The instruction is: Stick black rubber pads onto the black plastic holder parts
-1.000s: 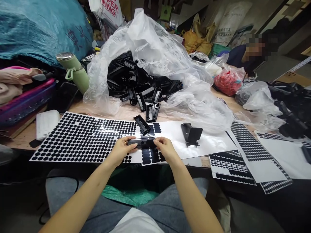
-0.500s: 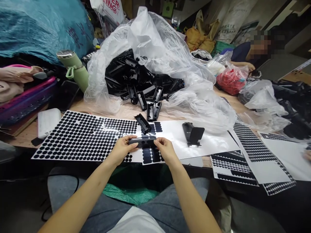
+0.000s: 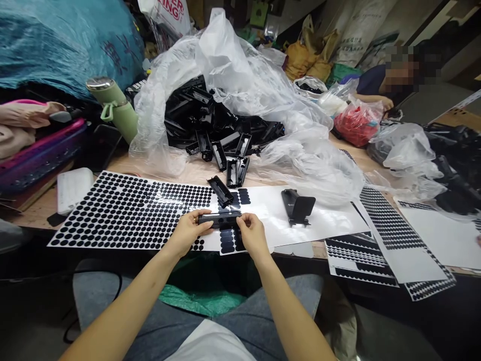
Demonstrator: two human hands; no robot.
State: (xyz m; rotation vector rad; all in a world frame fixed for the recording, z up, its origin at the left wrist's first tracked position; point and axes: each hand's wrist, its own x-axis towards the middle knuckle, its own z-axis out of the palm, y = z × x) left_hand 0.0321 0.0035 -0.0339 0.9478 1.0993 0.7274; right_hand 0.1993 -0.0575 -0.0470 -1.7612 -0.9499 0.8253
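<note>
A black plastic part (image 3: 220,219) with a textured surface lies level between my hands, above the sticker sheets. My left hand (image 3: 188,231) grips its left end, thumb in front and fingers behind. The fingertips of my right hand (image 3: 252,231) close on its right end. Under and beside it is a white sheet with rows of black round stickers (image 3: 139,210), along with a smaller sheet of black oblong stickers (image 3: 227,241). Just behind the held part rests a loose black part (image 3: 220,191). A black stand (image 3: 299,207) is on white backing paper to the right.
Many black parts (image 3: 203,110) spill from a large clear plastic bag (image 3: 240,65) at the back. A green bottle (image 3: 114,108) and a white case (image 3: 75,189) are at left. More sticker sheets (image 3: 391,235) lie right. A person (image 3: 376,82) is at back right.
My right hand has shifted very slightly left at the end of the black part. At the far right edge, another person's hand has moved mostly out of view.
</note>
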